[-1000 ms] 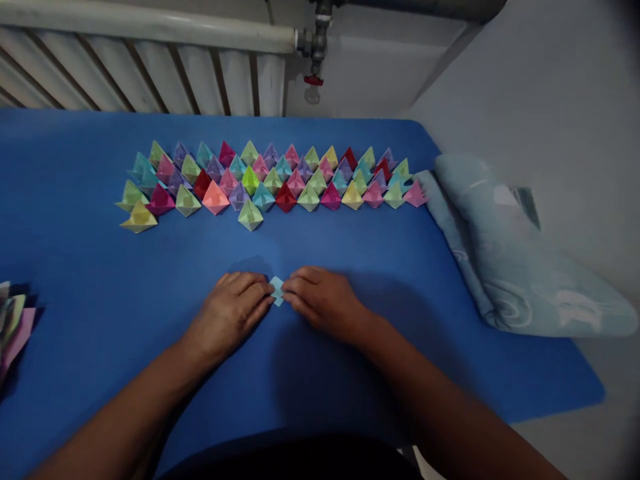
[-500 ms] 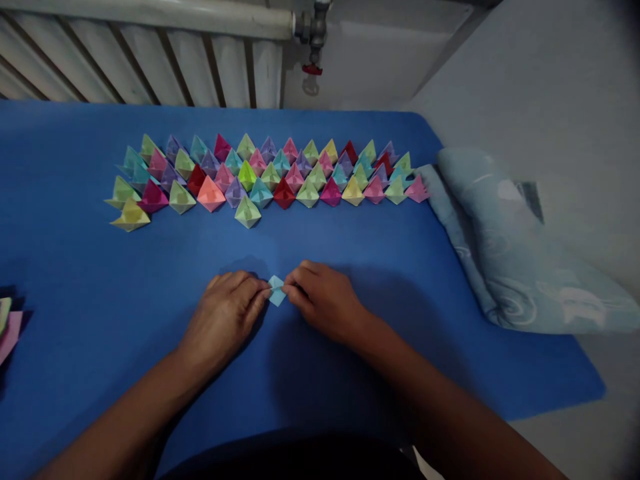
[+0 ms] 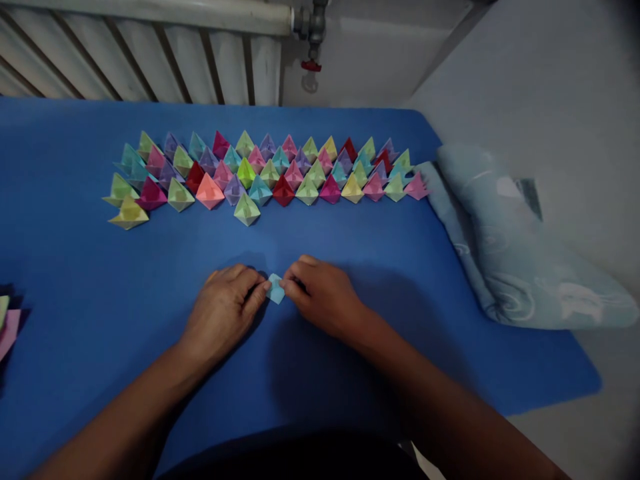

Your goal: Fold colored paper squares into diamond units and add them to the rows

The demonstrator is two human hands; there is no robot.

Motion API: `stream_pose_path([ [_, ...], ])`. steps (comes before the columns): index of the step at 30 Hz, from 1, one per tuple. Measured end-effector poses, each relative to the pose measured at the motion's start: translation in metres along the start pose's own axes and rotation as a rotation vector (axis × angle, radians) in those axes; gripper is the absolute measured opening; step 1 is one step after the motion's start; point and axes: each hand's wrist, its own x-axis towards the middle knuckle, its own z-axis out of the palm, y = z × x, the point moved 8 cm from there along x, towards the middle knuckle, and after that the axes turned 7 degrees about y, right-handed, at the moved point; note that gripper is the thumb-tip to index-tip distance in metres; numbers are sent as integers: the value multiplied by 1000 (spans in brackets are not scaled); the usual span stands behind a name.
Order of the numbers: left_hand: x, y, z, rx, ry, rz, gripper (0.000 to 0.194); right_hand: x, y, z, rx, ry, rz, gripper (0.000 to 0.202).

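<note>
Between my two hands is a small light-blue folded paper [image 3: 275,291], low over the blue surface [image 3: 325,233]. My left hand [image 3: 225,303] pinches its left corner between thumb and fingers. On the opposite side, my right hand [image 3: 323,293] grips the right corner in the same way. The fingertips cover both side corners of the paper. Beyond the hands stand several rows of folded paper boats in many colours; a pale green paper boat [image 3: 247,211] sits in front of the rows, nearest my hands. At the left end of the front is a yellow paper boat [image 3: 129,215].
A folded grey-blue blanket [image 3: 520,247] lies along the right edge by the wall. Pink paper sheets [image 3: 9,333] lie at the far left edge. Behind the surface are a white radiator [image 3: 175,60] and a pipe valve with a red handle [image 3: 311,66].
Both thumbs have shifted slightly on the light-blue paper, which now shows a flatter top with no clear middle crease. The view has tilted a little; the paper boats stay put.
</note>
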Motion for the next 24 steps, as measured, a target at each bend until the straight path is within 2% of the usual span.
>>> stream_pose_path([
  [8,2,1,-2,54,61,-20,28,2,1,0,-34,45,33,19],
  [16,4,-3,0,2,28,-85,23,5,2,0,-30,22,73,17],
  [24,6,-3,-1,0,23,-71,23,6,3,1,-30,38,60,18],
])
